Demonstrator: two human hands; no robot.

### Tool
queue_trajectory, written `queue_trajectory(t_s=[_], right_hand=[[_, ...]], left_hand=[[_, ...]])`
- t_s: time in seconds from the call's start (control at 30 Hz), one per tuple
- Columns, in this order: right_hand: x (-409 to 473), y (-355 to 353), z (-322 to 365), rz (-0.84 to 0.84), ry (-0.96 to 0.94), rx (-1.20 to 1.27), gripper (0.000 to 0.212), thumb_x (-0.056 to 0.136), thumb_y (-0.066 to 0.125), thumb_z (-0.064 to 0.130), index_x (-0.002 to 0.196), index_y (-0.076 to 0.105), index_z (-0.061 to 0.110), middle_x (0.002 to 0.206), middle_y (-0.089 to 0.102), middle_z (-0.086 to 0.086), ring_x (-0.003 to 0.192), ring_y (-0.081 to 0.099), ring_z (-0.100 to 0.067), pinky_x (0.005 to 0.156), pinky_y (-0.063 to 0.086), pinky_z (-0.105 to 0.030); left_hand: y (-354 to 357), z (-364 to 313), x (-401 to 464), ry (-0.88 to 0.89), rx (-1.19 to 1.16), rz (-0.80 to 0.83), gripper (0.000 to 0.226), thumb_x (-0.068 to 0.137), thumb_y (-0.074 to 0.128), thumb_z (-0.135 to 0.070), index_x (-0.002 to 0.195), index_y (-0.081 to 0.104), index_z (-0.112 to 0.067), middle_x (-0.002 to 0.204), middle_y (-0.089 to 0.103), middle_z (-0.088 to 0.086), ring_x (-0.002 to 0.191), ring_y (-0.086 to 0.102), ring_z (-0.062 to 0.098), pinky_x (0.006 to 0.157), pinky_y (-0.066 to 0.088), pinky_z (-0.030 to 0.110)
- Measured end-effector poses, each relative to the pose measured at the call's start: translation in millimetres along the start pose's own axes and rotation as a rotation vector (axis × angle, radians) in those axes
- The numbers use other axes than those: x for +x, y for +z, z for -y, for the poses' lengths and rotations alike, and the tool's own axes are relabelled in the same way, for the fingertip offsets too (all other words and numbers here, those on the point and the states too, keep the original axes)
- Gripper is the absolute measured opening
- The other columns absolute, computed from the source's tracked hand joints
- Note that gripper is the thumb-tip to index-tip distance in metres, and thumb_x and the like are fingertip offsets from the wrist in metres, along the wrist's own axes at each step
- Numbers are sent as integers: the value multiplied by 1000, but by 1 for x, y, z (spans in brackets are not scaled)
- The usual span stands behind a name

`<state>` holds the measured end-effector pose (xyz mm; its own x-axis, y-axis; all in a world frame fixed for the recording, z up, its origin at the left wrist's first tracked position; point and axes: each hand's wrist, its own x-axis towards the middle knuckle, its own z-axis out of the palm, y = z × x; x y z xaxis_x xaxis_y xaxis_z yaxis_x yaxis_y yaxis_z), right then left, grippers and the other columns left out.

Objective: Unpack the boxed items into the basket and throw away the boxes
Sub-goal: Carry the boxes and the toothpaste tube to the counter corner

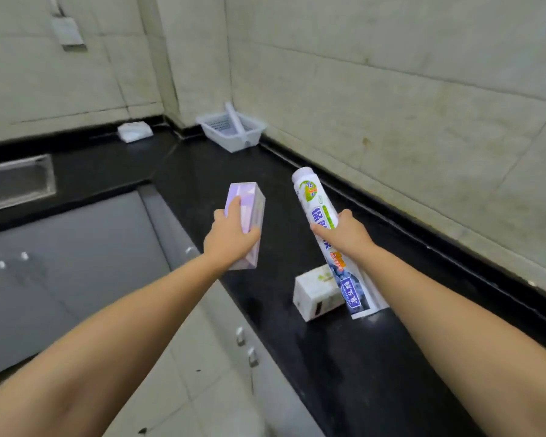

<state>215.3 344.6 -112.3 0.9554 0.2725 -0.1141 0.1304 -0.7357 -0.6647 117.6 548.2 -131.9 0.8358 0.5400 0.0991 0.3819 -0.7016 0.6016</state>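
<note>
Left hand [230,238]: closed around the purple box [245,223], fingers over its top face, thumb underneath; held above the front edge of the counter [344,357], probably kept apart as empty packaging bound for the bin.
Right hand [344,233]: wrapped round the middle of the toothpaste tube [325,238], cap end pointing up and away toward the basket [230,129].
Tube, likely reason for the hold: a mid-body grip leaves both ends free, handy for dropping it in lengthwise.
Tube, lower end: crimped tail hanging over the counter, just beside the white box [316,296]; touching or not, cannot tell.
White box: lying on the counter, flaps seemingly shut, so probably not yet unpacked.
Basket: in the far corner against the wall, well apart from both hands, one pale tube-like item already leaning inside.
Folded white cloth [135,130]: left of the basket, on the counter.
Bin: not in view.
Step in hand, as judged: tube out, next carried to the basket.
</note>
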Motion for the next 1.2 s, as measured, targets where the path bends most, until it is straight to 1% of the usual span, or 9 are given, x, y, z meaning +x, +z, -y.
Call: queue_trajectory(t_s=[0.2,0.47,0.63,0.7,0.8,0.87,1.0,1.1,1.2], right_hand=[[49,97,125,77,-104,-4,59,77,67,49,112,43,9,108,61,-9,88,62,-24,76,51,-37],[113,209,232,151,-67,-48,60,77,67,50,111,41,9,109,62,-12,89,63,-26,79,54,-40],[171,236,241,130,9,-147,62,76,66,53,112,40,10,108,62,-11,92,65,-28,82,56,-45],[202,242,236,110,41,-193,63,77,65,54,113,39,9,109,63,-12,93,64,-29,79,55,-43],[254,254,228,77,84,-229,65,79,61,57,114,39,6,110,63,-14,94,64,-31,77,53,-41],[291,261,227,74,113,-257,63,81,57,57,113,39,6,111,63,-15,95,63,-32,76,52,-41],[357,275,235,82,182,-291,62,83,55,58,113,39,7,113,62,-15,97,62,-32,76,52,-42],[394,286,239,58,238,-323,64,81,56,58,116,38,8,117,60,-15,104,59,-34,74,45,-39],[424,297,236,23,335,-322,65,82,56,58,119,38,8,121,59,-15,109,57,-34,79,45,-39]], left_hand=[[-88,120,59,-103,28,-80,72,81,51,-39,142,14,-31,131,36,14,96,55,38,84,48,42],[-169,228,152,-121,97,-19,72,82,50,-39,143,12,-32,130,35,12,95,54,36,82,51,42],[-155,256,224,-108,91,60,73,82,51,-39,143,12,-31,129,35,11,92,54,33,80,51,40],[-139,261,258,-89,100,118,74,82,52,-40,144,11,-31,130,34,11,94,55,33,82,51,40],[-117,266,316,-29,144,205,76,81,52,-41,144,11,-31,133,34,11,102,55,34,87,49,42],[-106,266,355,6,178,266,76,80,51,-41,144,12,-32,133,34,10,101,56,34,85,49,40],[-86,268,424,170,281,371,77,79,52,-42,144,12,-33,131,36,8,101,55,34,79,46,38],[-70,273,473,191,293,432,79,79,53,-42,144,10,-34,134,34,8,105,54,34,81,46,39],[-49,276,521,237,305,543,81,79,55,-43,145,8,-36,137,32,7,106,54,31,80,47,38]])
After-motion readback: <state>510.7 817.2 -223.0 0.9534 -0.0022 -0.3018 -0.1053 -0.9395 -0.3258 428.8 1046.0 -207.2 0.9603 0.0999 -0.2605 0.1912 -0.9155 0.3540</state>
